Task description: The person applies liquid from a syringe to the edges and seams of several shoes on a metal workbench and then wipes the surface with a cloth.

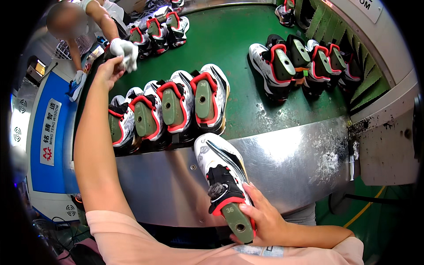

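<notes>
My right hand point(263, 214) grips a white, black and red sneaker point(221, 154) by its heel. A green shoe last point(237, 221) fills the sneaker, and a round dial sits at its tongue. The toe points up and away over the metal edge. My left arm is stretched far to the left. At its end my left hand point(109, 73) has its fingers partly curled and apart, with nothing visible in them. It is right beside a co-worker's white-gloved hand point(126, 53); whether they touch I cannot tell. Several matching sneakers point(205, 97) with lasts stand in a row near my left forearm.
A green conveyor belt point(216, 39) runs away beyond the metal ledge point(282, 154). More sneakers point(276, 66) stand at right beside green strip curtains point(335, 26). Another group of sneakers point(157, 33) is at the far left, near the co-worker point(101, 20). A blue and white machine panel point(53, 137) borders the left.
</notes>
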`<state>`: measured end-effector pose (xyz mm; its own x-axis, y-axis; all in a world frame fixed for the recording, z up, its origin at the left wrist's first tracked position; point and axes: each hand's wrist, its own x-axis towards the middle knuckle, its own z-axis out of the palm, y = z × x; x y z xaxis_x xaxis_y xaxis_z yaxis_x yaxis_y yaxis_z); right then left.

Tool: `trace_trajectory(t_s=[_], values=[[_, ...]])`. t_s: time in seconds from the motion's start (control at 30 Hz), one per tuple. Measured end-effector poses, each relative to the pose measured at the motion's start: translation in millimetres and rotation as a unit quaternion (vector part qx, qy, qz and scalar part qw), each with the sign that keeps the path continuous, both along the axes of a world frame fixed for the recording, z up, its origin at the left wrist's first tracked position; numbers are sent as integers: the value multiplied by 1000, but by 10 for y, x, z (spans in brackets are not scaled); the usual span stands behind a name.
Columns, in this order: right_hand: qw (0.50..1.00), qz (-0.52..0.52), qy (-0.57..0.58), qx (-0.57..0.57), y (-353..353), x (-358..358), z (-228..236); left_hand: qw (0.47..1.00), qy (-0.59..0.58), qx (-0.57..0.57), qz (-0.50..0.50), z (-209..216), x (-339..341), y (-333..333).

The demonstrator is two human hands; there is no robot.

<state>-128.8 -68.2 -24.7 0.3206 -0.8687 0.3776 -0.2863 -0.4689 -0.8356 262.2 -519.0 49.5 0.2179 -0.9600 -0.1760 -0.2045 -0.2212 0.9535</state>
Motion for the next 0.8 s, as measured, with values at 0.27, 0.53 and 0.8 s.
trace_trajectory(t_s=[0.27,0.53,0.8], values=[[982,190,11,3,-289,-44,-52,991,-118,-48,-51,344,310,515],[935,324,54,134,-882,-98,436,968,-241,-44,60,321,1136,1591],[898,-179,-125,382,-2235,189,207,843,-520,-134,26,-218,239,2339]])
